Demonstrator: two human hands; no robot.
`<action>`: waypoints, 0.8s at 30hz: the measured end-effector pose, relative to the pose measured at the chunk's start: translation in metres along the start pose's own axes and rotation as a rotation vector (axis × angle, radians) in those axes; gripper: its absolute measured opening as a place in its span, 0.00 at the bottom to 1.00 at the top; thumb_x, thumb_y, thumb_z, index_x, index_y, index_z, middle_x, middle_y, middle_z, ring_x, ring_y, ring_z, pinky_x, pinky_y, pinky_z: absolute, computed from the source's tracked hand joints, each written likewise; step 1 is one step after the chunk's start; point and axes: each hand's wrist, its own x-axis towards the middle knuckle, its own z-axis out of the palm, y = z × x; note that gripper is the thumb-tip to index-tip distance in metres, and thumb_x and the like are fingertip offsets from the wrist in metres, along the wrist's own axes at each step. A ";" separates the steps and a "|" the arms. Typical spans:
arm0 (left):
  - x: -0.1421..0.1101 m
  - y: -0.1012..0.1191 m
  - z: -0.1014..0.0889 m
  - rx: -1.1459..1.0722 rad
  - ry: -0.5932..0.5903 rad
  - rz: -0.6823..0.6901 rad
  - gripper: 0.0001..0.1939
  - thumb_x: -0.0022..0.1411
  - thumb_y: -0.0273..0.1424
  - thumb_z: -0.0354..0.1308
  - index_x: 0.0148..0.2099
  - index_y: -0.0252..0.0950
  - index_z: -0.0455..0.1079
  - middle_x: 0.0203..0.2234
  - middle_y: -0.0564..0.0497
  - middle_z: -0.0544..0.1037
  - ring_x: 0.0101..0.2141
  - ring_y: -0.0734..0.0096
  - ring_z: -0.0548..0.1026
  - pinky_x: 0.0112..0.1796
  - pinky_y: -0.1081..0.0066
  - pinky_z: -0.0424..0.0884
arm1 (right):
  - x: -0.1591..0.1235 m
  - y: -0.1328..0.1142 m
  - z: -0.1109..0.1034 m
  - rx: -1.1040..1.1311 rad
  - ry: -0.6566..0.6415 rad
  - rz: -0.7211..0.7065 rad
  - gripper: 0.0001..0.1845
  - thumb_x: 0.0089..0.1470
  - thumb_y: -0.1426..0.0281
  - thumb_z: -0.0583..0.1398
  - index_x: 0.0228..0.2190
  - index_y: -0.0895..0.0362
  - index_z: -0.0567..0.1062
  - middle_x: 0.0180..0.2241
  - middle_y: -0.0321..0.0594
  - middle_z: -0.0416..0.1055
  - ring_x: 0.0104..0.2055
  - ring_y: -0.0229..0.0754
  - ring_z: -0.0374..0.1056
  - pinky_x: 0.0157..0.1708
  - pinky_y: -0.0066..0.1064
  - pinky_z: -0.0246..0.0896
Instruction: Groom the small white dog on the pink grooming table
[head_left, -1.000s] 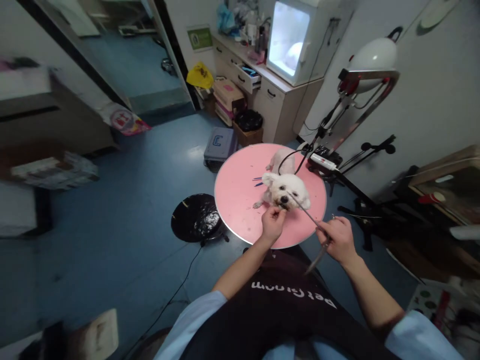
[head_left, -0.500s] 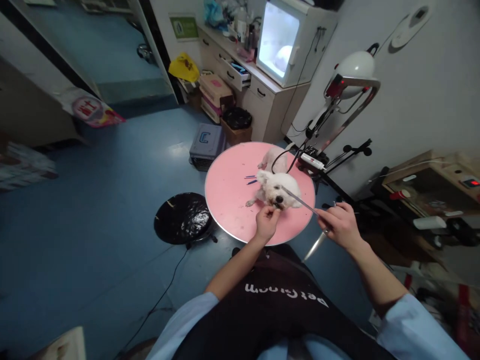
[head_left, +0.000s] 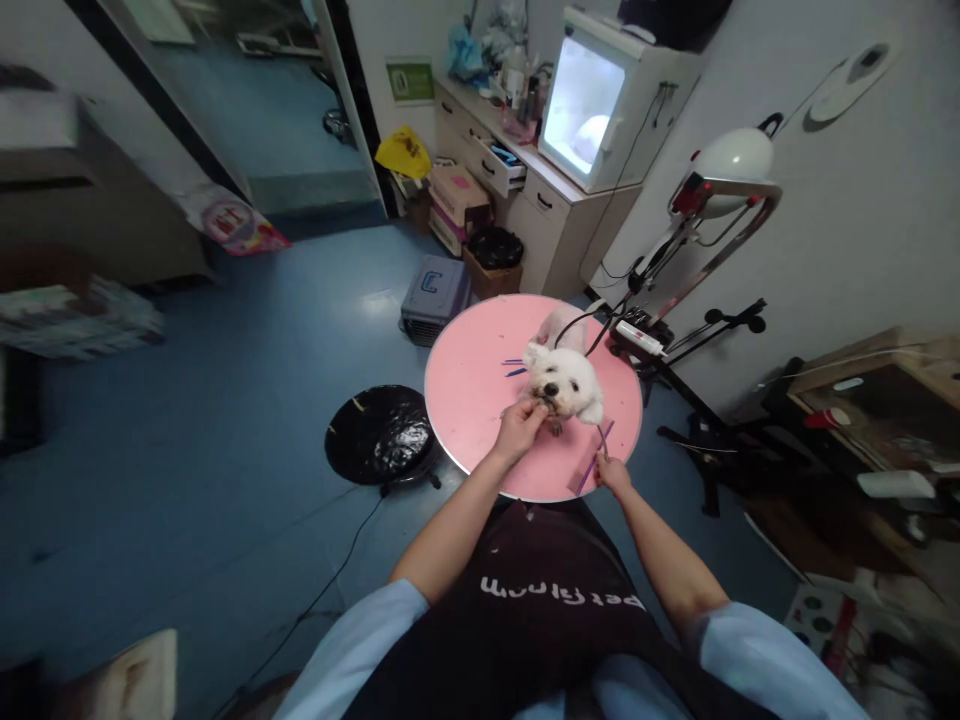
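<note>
A small white dog (head_left: 564, 375) is on the round pink grooming table (head_left: 472, 400), its head raised and facing me. My left hand (head_left: 523, 425) is closed in a pinch at the hair of its chin, beside the mouth. Low over the table's near right edge, my right hand (head_left: 615, 476) is closed on a purple comb (head_left: 595, 460) that slants across the pink surface. A slim dark shaft (head_left: 603, 440), perhaps scissors, sticks up from the same fingers; most of it is hidden. Several thin blue sticks (head_left: 514, 370) lie left of the dog.
A lamp-like white dome on a metal arm (head_left: 731, 160) and black cables stand behind the table. At the left is a round black stool (head_left: 381, 435), with a grey pet carrier (head_left: 435, 295) behind it. A drawer (head_left: 499, 165) in the back cabinet hangs open.
My right hand has come down and left, away from the dog's face, where a long blade pointed. The purple comb now shows. The dog's head has lifted; my left hand stays at its chin.
</note>
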 end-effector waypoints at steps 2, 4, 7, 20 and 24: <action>-0.007 0.005 0.003 0.049 -0.008 0.042 0.17 0.54 0.43 0.61 0.25 0.34 0.73 0.21 0.50 0.76 0.25 0.71 0.72 0.31 0.70 0.68 | 0.007 0.004 -0.016 0.046 -0.044 0.045 0.21 0.58 0.61 0.48 0.26 0.60 0.73 0.12 0.38 0.64 0.18 0.41 0.65 0.21 0.30 0.61; -0.015 0.009 0.007 0.109 -0.001 0.074 0.16 0.55 0.41 0.60 0.24 0.34 0.72 0.21 0.50 0.76 0.26 0.71 0.72 0.32 0.71 0.68 | 0.008 0.004 -0.039 0.123 -0.068 0.055 0.16 0.56 0.63 0.50 0.34 0.62 0.72 0.19 0.40 0.70 0.22 0.41 0.69 0.24 0.29 0.64; -0.023 0.012 0.014 0.172 0.042 0.097 0.15 0.55 0.39 0.59 0.23 0.34 0.70 0.19 0.52 0.73 0.25 0.72 0.69 0.30 0.72 0.65 | -0.011 -0.006 -0.069 0.280 -0.121 -0.106 0.23 0.48 0.69 0.57 0.48 0.60 0.65 0.35 0.43 0.76 0.33 0.40 0.73 0.33 0.29 0.68; -0.029 0.007 0.024 0.145 0.095 0.078 0.17 0.56 0.42 0.59 0.23 0.35 0.69 0.19 0.51 0.72 0.24 0.71 0.69 0.29 0.72 0.65 | -0.073 -0.060 -0.078 -0.349 -0.010 -0.565 0.25 0.49 0.71 0.58 0.51 0.55 0.69 0.42 0.44 0.76 0.42 0.47 0.73 0.39 0.32 0.66; -0.030 0.005 0.023 0.148 0.095 0.087 0.17 0.56 0.41 0.59 0.22 0.35 0.68 0.18 0.51 0.72 0.24 0.72 0.69 0.29 0.72 0.65 | -0.067 -0.065 -0.085 -0.435 -0.020 -0.580 0.26 0.51 0.71 0.57 0.54 0.56 0.67 0.40 0.44 0.76 0.40 0.46 0.74 0.35 0.30 0.66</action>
